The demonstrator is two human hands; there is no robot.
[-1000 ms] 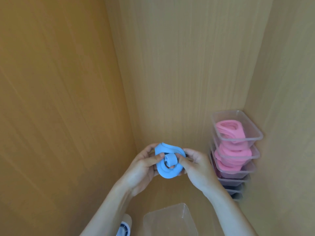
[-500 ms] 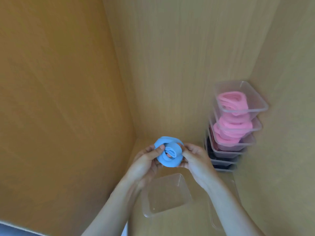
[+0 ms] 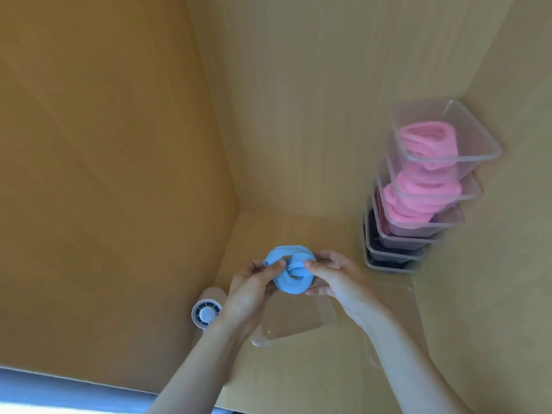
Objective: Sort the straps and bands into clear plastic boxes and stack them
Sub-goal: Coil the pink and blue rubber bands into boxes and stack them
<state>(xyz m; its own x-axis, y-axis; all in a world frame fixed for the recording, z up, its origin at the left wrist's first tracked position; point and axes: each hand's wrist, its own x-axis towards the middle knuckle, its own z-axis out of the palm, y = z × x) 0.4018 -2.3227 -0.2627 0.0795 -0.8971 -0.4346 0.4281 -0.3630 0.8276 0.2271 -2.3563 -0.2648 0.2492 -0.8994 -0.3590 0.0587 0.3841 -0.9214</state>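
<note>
Both hands hold a coiled light-blue band [image 3: 291,273] above the wooden shelf floor. My left hand [image 3: 254,289] pinches its left side with the thumb on top. My right hand [image 3: 337,280] pinches its right side. Directly below the band lies an empty clear plastic box [image 3: 294,322]. In the right back corner stands a stack of clear boxes [image 3: 418,189]; the upper ones hold pink bands [image 3: 427,143] and the lower ones hold dark bands [image 3: 385,252].
A small white round fan-like device [image 3: 206,313] lies on the shelf floor beside my left wrist. Another clear flat plastic piece [image 3: 394,297] lies under my right forearm. Wooden walls close in on the left, back and right.
The view has tilted down, so the box stack and shelf floor show more fully. Both hands have kept turning the blue band over the empty box, still holding it.
</note>
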